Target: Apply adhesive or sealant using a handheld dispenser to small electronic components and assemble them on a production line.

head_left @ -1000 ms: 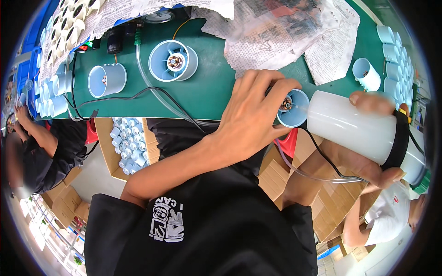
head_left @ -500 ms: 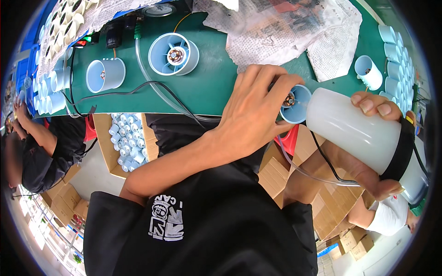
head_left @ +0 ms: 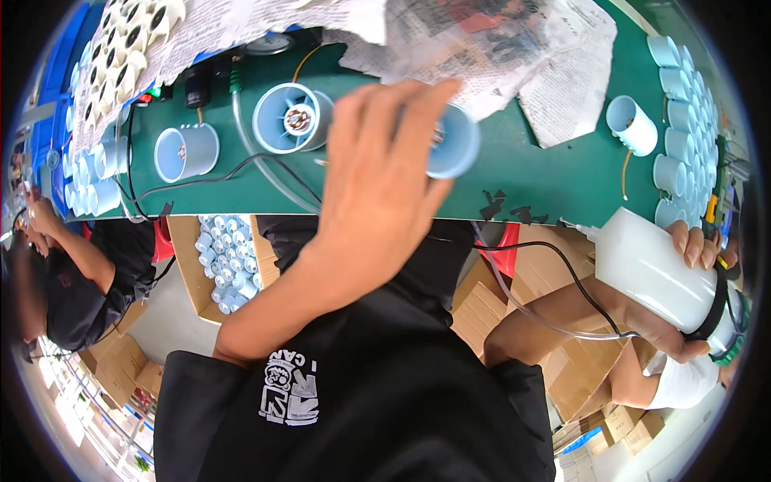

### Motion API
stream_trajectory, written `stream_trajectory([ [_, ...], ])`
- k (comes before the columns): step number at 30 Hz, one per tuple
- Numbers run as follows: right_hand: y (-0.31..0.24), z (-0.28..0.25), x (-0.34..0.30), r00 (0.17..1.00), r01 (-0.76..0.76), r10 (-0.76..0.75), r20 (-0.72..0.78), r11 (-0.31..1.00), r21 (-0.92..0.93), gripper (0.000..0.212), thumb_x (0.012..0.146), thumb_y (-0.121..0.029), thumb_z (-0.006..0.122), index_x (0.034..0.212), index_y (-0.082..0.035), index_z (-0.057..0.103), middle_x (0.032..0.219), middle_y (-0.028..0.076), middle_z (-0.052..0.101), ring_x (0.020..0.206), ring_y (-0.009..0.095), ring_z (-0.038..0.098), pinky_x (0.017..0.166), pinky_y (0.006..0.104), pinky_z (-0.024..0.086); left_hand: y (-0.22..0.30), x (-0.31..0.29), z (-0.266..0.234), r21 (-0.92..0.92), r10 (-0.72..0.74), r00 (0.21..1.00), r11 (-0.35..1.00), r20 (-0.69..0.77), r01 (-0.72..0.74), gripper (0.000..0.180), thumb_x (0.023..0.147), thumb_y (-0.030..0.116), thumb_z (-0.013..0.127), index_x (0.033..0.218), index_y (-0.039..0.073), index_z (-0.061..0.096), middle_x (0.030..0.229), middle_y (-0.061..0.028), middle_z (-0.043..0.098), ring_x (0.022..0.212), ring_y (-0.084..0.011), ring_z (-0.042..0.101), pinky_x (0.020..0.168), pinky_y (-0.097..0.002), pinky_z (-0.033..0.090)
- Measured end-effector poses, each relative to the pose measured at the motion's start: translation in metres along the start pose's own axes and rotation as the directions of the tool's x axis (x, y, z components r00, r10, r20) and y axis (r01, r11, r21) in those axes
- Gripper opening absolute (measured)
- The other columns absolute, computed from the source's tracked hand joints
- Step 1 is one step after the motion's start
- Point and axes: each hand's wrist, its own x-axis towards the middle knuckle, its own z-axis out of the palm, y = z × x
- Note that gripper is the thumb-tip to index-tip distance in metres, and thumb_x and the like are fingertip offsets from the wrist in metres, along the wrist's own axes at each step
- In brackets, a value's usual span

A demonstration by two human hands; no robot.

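My left hand (head_left: 377, 173) is curled round a light blue plastic motor housing (head_left: 458, 149), a round cup just above the bench's near edge. Its fingers hide the housing's left half and are slightly blurred. Away to the right, my right hand (head_left: 689, 247) grips a white translucent squeeze bottle (head_left: 654, 269), tilted, its thin nozzle pointing left and toward the bench. A black band and a clear tube run by the bottle's green-capped end. Left of my left hand stands another blue housing (head_left: 281, 119) with copper windings showing; a smaller blue housing (head_left: 186, 153) lies further left.
Rows of blue housings (head_left: 681, 145) line the green bench (head_left: 514, 173) at right, with a single housing (head_left: 631, 126) beside them. Newspaper (head_left: 566, 96) covers the back. White fan blades (head_left: 128, 36) sit far left. A cardboard box (head_left: 189, 261) of blue parts stands below. A co-worker (head_left: 88, 265) is at left.
My left hand has carried the motor housing left and away from the bottle. My right hand has drawn the bottle down and right, so its nozzle is now apart from the housing.
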Motion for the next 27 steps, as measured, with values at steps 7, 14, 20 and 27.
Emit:
stream_trajectory([
  [7, -0.017, -0.002, -0.011, 0.999, 0.053, -0.054, -0.01, 0.997, -0.047, 0.089, 0.062, -0.06, 0.072, 0.11, 0.004, 0.033, 0.097, 0.01, 0.038, 0.085, 0.02, 0.042, 0.078, 0.0343, 0.033, 0.043, 0.036, 0.022, -0.075, 0.238, 0.97, 0.968, -0.039, -0.24, 0.051, 0.069, 0.002, 0.066, 0.117, 0.003, 0.053, 0.12, -0.0197, 0.044, 0.115, -0.038, 0.041, 0.098, -0.0433, 0.036],
  [14, -0.038, -0.008, -0.017, 0.989, 0.141, -0.144, -0.023, 0.986, -0.093, 0.094, 0.062, -0.061, 0.071, 0.117, 0.006, 0.034, 0.098, 0.012, 0.04, 0.085, 0.021, 0.042, 0.077, 0.0363, 0.033, 0.077, 0.106, 0.152, -0.29, 0.252, 0.951, 0.911, -0.178, -0.295, 0.064, 0.07, 0.009, 0.075, 0.124, -0.007, 0.044, 0.116, -0.0249, 0.049, 0.114, -0.0402, 0.043, 0.099, -0.0417, 0.037],
  [20, -0.04, -0.004, -0.017, 0.988, 0.124, -0.13, -0.087, 0.99, -0.073, 0.094, 0.062, -0.06, 0.07, 0.118, 0.006, 0.034, 0.096, 0.012, 0.042, 0.081, 0.022, 0.043, 0.075, 0.0357, 0.034, 0.077, 0.1, 0.139, -0.552, 0.276, 0.95, 0.774, -0.149, -0.311, 0.042, 0.066, 0.005, 0.074, 0.1, -0.002, 0.051, 0.101, -0.022, 0.057, 0.099, -0.0391, 0.054, 0.087, -0.0442, 0.043],
  [27, -0.018, 0.001, -0.02, 0.985, 0.093, -0.094, -0.146, 0.996, -0.018, 0.086, 0.066, -0.066, 0.067, 0.109, 0.005, 0.042, 0.096, 0.013, 0.045, 0.081, 0.023, 0.045, 0.075, 0.0373, 0.036, 0.039, 0.053, 0.074, -0.211, 0.278, 0.96, 0.936, -0.044, -0.281, 0.042, 0.066, 0.003, 0.075, 0.101, -0.001, 0.053, 0.097, -0.0172, 0.059, 0.095, -0.0375, 0.057, 0.083, -0.0456, 0.043],
])
